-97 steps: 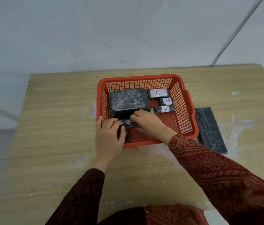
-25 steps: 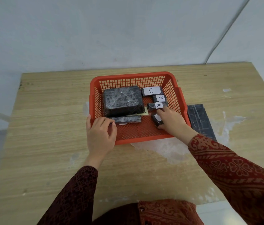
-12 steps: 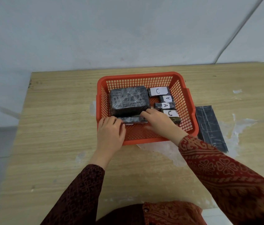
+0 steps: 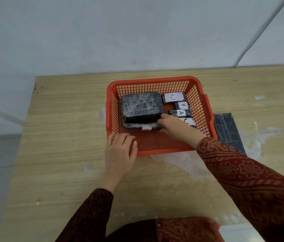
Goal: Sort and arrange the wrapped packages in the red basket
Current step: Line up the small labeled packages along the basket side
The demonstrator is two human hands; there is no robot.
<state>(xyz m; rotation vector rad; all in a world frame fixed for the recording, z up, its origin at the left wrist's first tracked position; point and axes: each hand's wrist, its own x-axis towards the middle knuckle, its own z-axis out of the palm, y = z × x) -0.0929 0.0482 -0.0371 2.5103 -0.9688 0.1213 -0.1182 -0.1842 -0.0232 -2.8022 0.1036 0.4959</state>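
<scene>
now, right hand: fingers pinched on the flat wrapped package, frame centre
left hand: spread loose on red basket rim

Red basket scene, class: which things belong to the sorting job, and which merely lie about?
Job:
red basket
large wrapped package
flat package
C-labelled package
two A-labelled packages
left hand
right hand

Lying about:
dark flat package on table

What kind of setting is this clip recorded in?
Probably a plain indoor room set up for a staged sorting exercise, not a shop or a warehouse: a bare, worn wooden table against a blank pale wall, and a red basket of black wrapped packages with handwritten letter labels.
</scene>
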